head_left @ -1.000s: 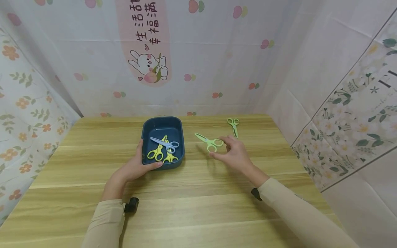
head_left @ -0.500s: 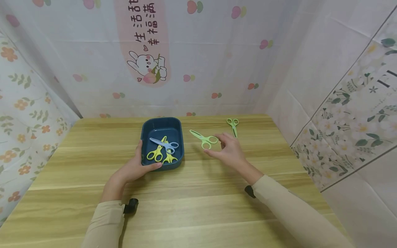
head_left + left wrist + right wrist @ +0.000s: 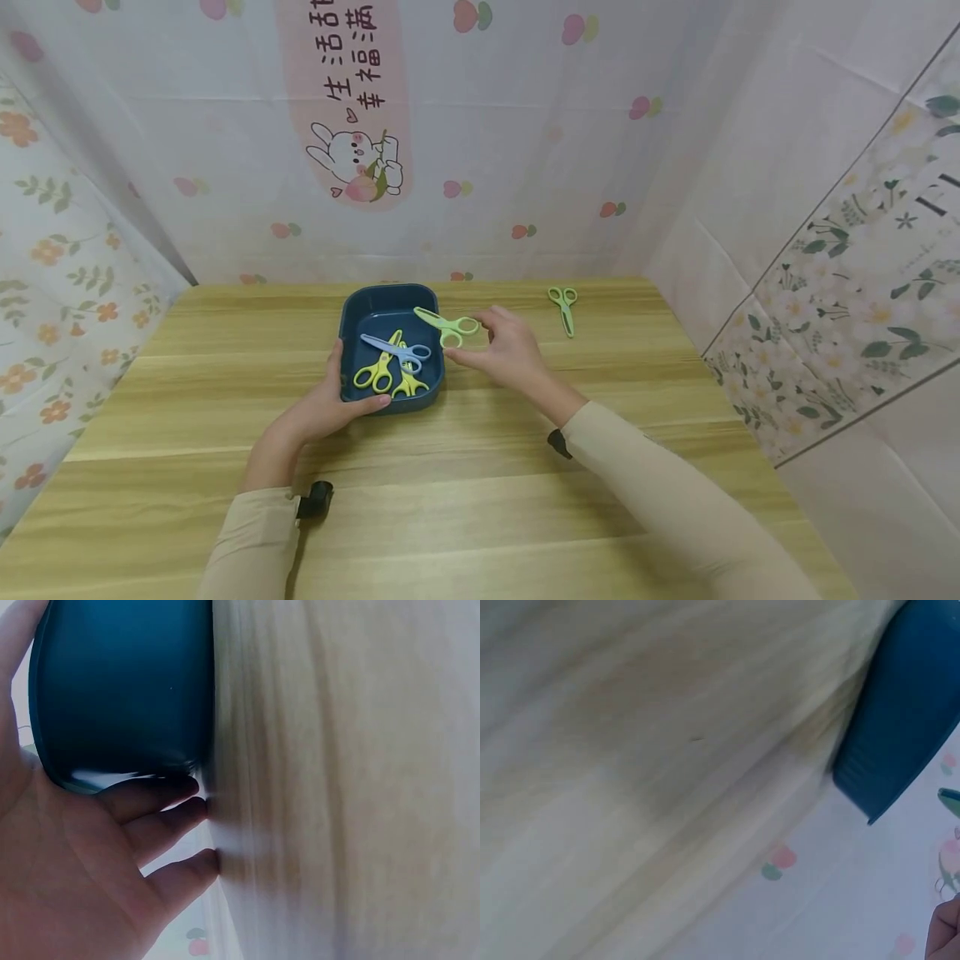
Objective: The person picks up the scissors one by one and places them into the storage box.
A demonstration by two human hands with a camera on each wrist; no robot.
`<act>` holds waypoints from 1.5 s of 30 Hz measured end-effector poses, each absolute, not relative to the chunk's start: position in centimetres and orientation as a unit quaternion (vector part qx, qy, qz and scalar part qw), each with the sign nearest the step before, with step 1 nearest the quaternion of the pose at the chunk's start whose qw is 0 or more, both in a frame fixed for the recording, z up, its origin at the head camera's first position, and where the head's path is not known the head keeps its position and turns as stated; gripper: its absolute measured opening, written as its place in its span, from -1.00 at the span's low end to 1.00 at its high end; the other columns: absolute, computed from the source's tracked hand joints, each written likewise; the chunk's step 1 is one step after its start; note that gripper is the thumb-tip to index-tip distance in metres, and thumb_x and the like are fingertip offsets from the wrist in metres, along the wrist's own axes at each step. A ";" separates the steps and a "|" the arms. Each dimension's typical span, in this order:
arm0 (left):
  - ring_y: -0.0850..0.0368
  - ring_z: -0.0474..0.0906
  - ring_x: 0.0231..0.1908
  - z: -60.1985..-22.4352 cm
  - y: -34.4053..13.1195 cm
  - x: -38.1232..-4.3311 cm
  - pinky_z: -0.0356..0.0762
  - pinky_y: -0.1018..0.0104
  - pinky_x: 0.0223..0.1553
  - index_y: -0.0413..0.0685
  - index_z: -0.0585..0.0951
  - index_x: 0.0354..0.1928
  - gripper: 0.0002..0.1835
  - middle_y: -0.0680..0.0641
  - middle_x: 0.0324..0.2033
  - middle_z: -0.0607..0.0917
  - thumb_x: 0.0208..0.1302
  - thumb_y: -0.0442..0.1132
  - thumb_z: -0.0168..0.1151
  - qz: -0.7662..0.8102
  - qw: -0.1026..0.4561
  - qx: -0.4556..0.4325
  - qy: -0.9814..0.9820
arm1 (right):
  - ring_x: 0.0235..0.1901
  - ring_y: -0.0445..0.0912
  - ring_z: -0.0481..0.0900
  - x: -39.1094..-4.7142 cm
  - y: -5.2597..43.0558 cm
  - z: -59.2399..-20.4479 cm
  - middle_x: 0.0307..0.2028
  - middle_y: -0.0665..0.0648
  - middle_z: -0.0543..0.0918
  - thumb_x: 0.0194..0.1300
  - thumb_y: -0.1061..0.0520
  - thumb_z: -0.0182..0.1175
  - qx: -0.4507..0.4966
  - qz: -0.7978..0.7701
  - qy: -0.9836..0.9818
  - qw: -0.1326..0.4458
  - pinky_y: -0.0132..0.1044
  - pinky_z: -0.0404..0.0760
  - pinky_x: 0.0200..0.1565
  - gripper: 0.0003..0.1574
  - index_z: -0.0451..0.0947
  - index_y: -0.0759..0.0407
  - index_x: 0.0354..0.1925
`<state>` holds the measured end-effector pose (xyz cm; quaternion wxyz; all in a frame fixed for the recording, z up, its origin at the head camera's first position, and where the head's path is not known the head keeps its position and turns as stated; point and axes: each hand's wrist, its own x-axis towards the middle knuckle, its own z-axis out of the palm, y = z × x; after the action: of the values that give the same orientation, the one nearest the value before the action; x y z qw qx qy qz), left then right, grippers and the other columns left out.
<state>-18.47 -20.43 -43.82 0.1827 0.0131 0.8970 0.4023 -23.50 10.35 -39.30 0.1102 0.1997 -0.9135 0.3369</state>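
Note:
My right hand (image 3: 512, 350) pinches light green scissors (image 3: 446, 324) by the handle loops. Their blades point left, over the right rim of a dark blue tray (image 3: 397, 297) in the head view. My left hand (image 3: 322, 402) holds the tray's near left corner, thumb on the front rim, fingers along the left side. Inside the tray, blue scissors (image 3: 397, 351) lie across two yellow-green pairs of scissors (image 3: 382, 364). In the left wrist view the tray wall (image 3: 127, 690) stands beside the fingers (image 3: 184, 879). Only the tip of the held scissors (image 3: 949, 799) shows in the right wrist view.
Another pair of green scissors (image 3: 566, 313) lies on the wooden table (image 3: 450, 500) at the back right, handles toward the back wall. Patterned cloth (image 3: 510, 150) hangs behind the table. Panels with flower prints stand at both sides.
My right hand has carried the light green scissors left from above the table to the tray's right rim. My left hand and the tray have stayed in place.

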 end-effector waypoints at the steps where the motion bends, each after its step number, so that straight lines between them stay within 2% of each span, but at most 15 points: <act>1: -0.58 0.01 0.61 -43.8 -20.4 -18.4 0.14 -0.45 0.55 0.13 -0.70 0.62 0.53 -0.53 0.66 -0.13 0.25 0.47 0.35 0.402 0.183 0.013 0.897 | -0.35 -0.10 0.42 -23.6 9.9 -39.2 -0.28 0.07 0.60 0.09 -0.23 0.64 0.197 0.333 -0.916 0.104 -0.32 0.35 -0.36 -0.22 0.73 0.10 0.18; 4: -0.58 0.03 0.60 -43.7 -20.4 -18.4 0.15 -0.45 0.55 0.11 -0.69 0.63 0.53 -0.53 0.66 -0.12 0.26 0.46 0.35 0.402 0.182 0.016 0.897 | -0.24 -0.06 0.54 -24.1 8.5 -38.6 -0.13 0.07 0.68 0.12 -0.32 0.60 0.198 0.313 -0.925 0.089 -0.23 0.53 -0.27 -0.17 0.71 0.08 0.23; 7: -0.58 0.01 0.61 -43.7 -20.3 -18.4 0.13 -0.46 0.55 0.10 -0.70 0.63 0.52 -0.53 0.66 -0.14 0.27 0.46 0.35 0.405 0.181 0.018 0.896 | 0.00 0.01 0.68 -24.7 7.2 -38.1 0.11 0.09 0.73 0.17 -0.39 0.54 0.201 0.283 -0.935 0.073 -0.08 0.70 -0.01 -0.09 0.67 0.09 0.29; 10: -0.58 -0.02 0.61 -43.6 -20.4 -18.5 0.11 -0.46 0.56 0.09 -0.70 0.62 0.52 -0.53 0.66 -0.17 0.28 0.45 0.35 0.404 0.183 0.018 0.896 | 0.23 0.05 0.66 -25.6 6.1 -37.8 0.26 0.11 0.70 0.20 -0.41 0.50 0.204 0.242 -0.947 0.054 0.02 0.69 0.22 -0.03 0.62 0.12 0.35; 12: -0.59 -0.02 0.61 -43.6 -20.3 -18.6 0.11 -0.46 0.55 0.08 -0.70 0.62 0.52 -0.53 0.66 -0.18 0.28 0.44 0.35 0.404 0.183 0.020 0.896 | 0.30 0.05 0.64 -26.3 5.6 -37.8 0.32 0.11 0.68 0.20 -0.42 0.49 0.198 0.215 -0.956 0.038 0.02 0.68 0.25 -0.01 0.60 0.12 0.38; 16: -0.59 0.03 0.60 -43.7 -20.3 -18.6 0.15 -0.46 0.54 0.06 -0.68 0.63 0.51 -0.53 0.66 -0.14 0.28 0.43 0.35 0.403 0.184 0.025 0.896 | 0.26 -0.01 0.66 -27.7 4.7 -38.2 0.32 0.07 0.69 0.21 -0.45 0.48 0.186 0.160 -0.969 0.011 -0.06 0.73 0.17 -0.03 0.62 0.08 0.37; 23: -0.58 0.00 0.61 -43.9 -20.5 -18.5 0.13 -0.47 0.54 0.08 -0.70 0.62 0.51 -0.51 0.67 -0.20 0.29 0.43 0.35 0.412 0.181 0.028 0.893 | -0.08 -0.14 0.67 -29.3 3.3 -38.9 0.12 0.02 0.76 0.23 -0.46 0.45 0.201 0.119 -0.972 -0.014 -0.25 0.71 -0.11 -0.12 0.69 0.08 0.27; 26: -0.58 0.00 0.61 -43.9 -20.5 -18.5 0.13 -0.48 0.54 0.08 -0.71 0.62 0.51 -0.51 0.67 -0.20 0.29 0.43 0.34 0.412 0.180 0.031 0.892 | -0.10 -0.15 0.65 -29.4 2.8 -39.3 0.10 0.02 0.75 0.23 -0.47 0.44 0.206 0.107 -0.973 -0.016 -0.26 0.70 -0.14 -0.10 0.69 0.07 0.29; 29: -0.59 -0.01 0.61 -43.8 -20.5 -18.4 0.13 -0.48 0.54 0.08 -0.72 0.61 0.51 -0.51 0.67 -0.22 0.30 0.45 0.33 0.407 0.183 0.028 0.895 | -0.05 -0.12 0.63 -29.4 2.3 -39.5 0.19 0.05 0.70 0.24 -0.47 0.44 0.203 0.104 -0.973 -0.025 -0.24 0.69 -0.10 -0.05 0.61 -0.02 0.40; 31: -0.60 -0.03 0.61 -43.8 -20.5 -18.4 0.12 -0.48 0.54 0.09 -0.72 0.61 0.51 -0.50 0.67 -0.24 0.30 0.45 0.33 0.407 0.183 0.027 0.895 | -0.08 -0.08 0.61 -29.4 2.2 -39.5 0.21 0.10 0.65 0.27 -0.44 0.43 0.197 0.107 -0.974 -0.029 -0.24 0.65 -0.14 -0.03 0.52 -0.09 0.49; 35: -0.59 -0.04 0.61 -43.8 -20.5 -18.3 0.12 -0.48 0.54 0.09 -0.71 0.61 0.51 -0.50 0.67 -0.24 0.29 0.43 0.35 0.412 0.185 0.025 0.892 | -0.27 -0.05 0.54 -29.6 2.3 -39.5 0.12 0.12 0.57 0.34 -0.38 0.41 0.185 0.109 -0.976 -0.029 -0.28 0.49 -0.34 0.00 0.32 -0.25 0.61; 37: -0.59 -0.04 0.61 -43.8 -20.5 -18.3 0.12 -0.48 0.54 0.09 -0.71 0.61 0.51 -0.50 0.67 -0.24 0.29 0.43 0.35 0.414 0.186 0.024 0.891 | -0.33 -0.05 0.50 -29.7 2.5 -39.6 0.05 0.11 0.53 0.37 -0.36 0.40 0.185 0.114 -0.976 -0.025 -0.28 0.44 -0.40 0.00 0.29 -0.26 0.63; 40: -0.59 -0.02 0.61 -43.8 -20.4 -18.3 0.12 -0.47 0.55 0.09 -0.71 0.62 0.52 -0.50 0.67 -0.23 0.29 0.43 0.35 0.412 0.183 0.024 0.892 | -0.24 -0.05 0.57 -29.9 2.9 -39.6 0.08 0.12 0.56 0.38 -0.35 0.39 0.183 0.125 -0.975 -0.010 -0.27 0.60 -0.30 -0.02 0.32 -0.21 0.62; 42: -0.59 -0.02 0.61 -43.8 -20.5 -18.3 0.12 -0.47 0.55 0.10 -0.71 0.62 0.51 -0.50 0.67 -0.22 0.29 0.43 0.35 0.411 0.181 0.024 0.893 | -0.06 -0.03 0.65 -30.1 3.2 -39.6 0.20 0.16 0.58 0.39 -0.34 0.39 0.178 0.141 -0.974 -0.001 -0.20 0.73 -0.09 -0.04 0.35 -0.16 0.60; 45: -0.58 -0.02 0.61 -43.8 -20.5 -18.4 0.11 -0.46 0.55 0.10 -0.71 0.62 0.52 -0.50 0.67 -0.23 0.28 0.44 0.35 0.410 0.180 0.024 0.894 | 0.22 0.05 0.66 -30.3 3.6 -39.6 0.42 0.21 0.51 0.40 -0.35 0.37 0.168 0.167 -0.972 0.004 -0.03 0.73 0.19 -0.05 0.36 -0.11 0.59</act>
<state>-18.41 -20.52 -43.85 0.1797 0.0245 0.8941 0.4095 -30.32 3.64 -39.56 0.0044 0.1684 -0.9715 0.1666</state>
